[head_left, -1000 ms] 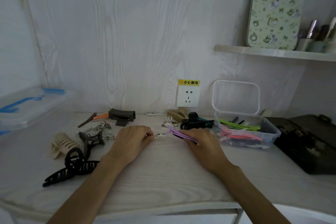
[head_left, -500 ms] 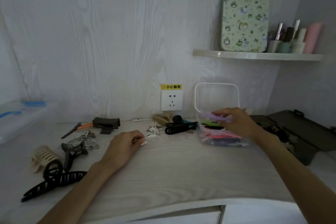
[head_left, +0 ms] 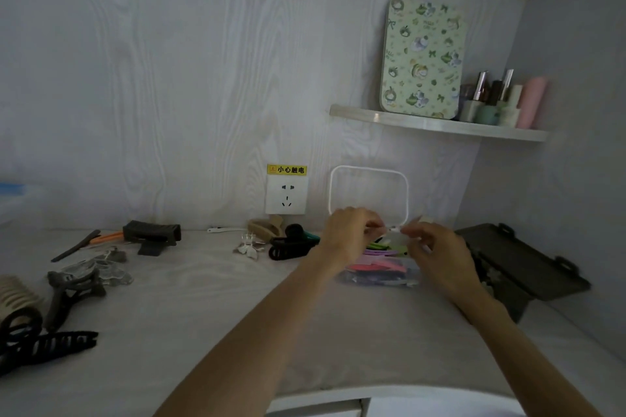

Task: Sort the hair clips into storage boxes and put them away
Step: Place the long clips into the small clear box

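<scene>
Left hand (head_left: 350, 234) and right hand (head_left: 437, 247) meet above the clear storage box (head_left: 379, 276), fingertips of both pinching a small silvery clip (head_left: 393, 229) between them. Clip is blurred, probably a thin metal snap clip. Below the fingers, coloured clips (head_left: 379, 264) lie in the box. Left of the fingers, a black claw clip (head_left: 288, 247) sits on the desk (head_left: 203, 298).

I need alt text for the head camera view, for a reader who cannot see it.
Both hands, left hand and right hand, pinch a small pale clip above an open clear box of colourful clips on a white desk. More hair clips lie to the left.
</scene>
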A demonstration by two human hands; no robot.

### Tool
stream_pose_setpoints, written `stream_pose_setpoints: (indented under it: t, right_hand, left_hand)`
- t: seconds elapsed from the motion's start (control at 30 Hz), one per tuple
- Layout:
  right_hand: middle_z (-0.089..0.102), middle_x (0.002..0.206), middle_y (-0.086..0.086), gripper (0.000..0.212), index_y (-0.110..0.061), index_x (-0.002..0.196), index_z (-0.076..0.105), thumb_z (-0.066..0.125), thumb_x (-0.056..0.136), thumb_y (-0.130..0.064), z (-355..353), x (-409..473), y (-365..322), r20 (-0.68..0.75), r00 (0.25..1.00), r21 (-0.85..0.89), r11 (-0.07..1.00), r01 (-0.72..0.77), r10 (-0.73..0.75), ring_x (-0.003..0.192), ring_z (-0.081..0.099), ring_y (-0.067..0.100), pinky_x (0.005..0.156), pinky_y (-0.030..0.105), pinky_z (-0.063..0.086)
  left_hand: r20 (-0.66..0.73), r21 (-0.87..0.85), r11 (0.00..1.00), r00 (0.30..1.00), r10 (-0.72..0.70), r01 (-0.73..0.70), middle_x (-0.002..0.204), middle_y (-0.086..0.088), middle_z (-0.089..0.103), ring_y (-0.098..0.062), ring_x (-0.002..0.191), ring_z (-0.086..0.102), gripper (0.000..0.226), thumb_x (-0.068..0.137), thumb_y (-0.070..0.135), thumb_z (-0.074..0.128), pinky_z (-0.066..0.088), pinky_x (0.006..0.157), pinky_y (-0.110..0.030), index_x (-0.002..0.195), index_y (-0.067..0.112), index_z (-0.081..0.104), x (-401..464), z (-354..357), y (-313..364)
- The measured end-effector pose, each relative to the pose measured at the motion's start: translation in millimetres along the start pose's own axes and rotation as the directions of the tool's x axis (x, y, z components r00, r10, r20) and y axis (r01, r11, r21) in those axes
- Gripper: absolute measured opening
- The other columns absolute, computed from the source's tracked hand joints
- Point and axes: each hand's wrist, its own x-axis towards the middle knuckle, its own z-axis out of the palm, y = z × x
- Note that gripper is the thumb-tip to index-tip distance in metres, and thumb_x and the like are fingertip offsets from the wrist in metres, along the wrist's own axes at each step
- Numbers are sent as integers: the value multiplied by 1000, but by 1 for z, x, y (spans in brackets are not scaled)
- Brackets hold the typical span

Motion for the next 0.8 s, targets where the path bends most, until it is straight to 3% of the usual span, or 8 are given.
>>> stream_pose_setpoints:
  t: [0.1,0.17,0.27,0.37,0.43,0.57,0.67,0.8]
  right_hand:
    - [63,93,-3,22,-18,99,69,59,83,-6,-4,1,-5,-3,1000,-19,1000,-2,2,81,59,14,74,20,40]
    - [64,93,-3,20,-19,97,69,59,84,-7,-3,3,-12,-13,1000,5,1000,-5,5,79,59,13,73,20,40]
    - [66,93,-3,20,-20,96,69,58,85,-8,12,5,-33,1,1000,49,998,28,-28,76,58,11,72,21,43]
    - [65,90,-5,23,-22,94,69,56,84,-7,41,5,-68,1,996,76,993,90,-91,75,58,10,74,27,50]
    - [65,89,-5,25,-21,96,70,53,85,-5,61,4,-91,37,990,74,989,130,-133,75,56,9,74,25,48]
    - [68,111,5,34,-15,107,68,45,87,-1,85,16,-114,147,983,19,994,112,-113,98,63,19,89,31,50]
    - [63,123,10,38,-11,118,62,41,89,0,100,31,-119,245,968,-76,995,71,-51,114,58,25,101,35,45]
    - [51,133,15,38,-6,129,49,48,92,-12,118,51,-122,469,875,-293,956,27,119,120,50,31,101,38,42]
  left_hand:
    - [11,69,996,999,-53,53,69,-19,66,-30,66,63,50,97,39,43,36,61,-29,65,7,64,-8,6,-1]
    - [-83,59,997,995,-54,59,69,-17,67,-26,64,62,53,99,38,38,37,61,-25,65,4,59,-19,-2,-9]
    - [-237,161,986,971,-10,50,93,-5,71,-20,88,64,35,98,33,40,47,84,-32,95,15,70,-36,-20,-46]
    - [-50,292,951,995,-87,98,138,4,50,-16,129,40,38,98,34,40,26,106,-30,133,24,49,-64,-31,-83]
    - [31,324,944,996,-83,69,144,8,43,-14,133,33,43,96,39,42,19,107,-29,137,29,43,-82,-33,-101]
    - [-109,215,971,991,-80,102,113,14,62,-8,111,48,31,84,54,53,29,96,-26,106,34,64,-95,-50,-113]
    - [-232,192,965,964,-130,176,85,18,58,-3,85,47,32,79,58,59,30,87,-22,80,28,69,-98,-64,-113]
    - [-262,194,928,928,-264,319,79,13,66,-10,84,54,22,75,50,67,31,86,-23,69,29,66,-100,-73,-122]
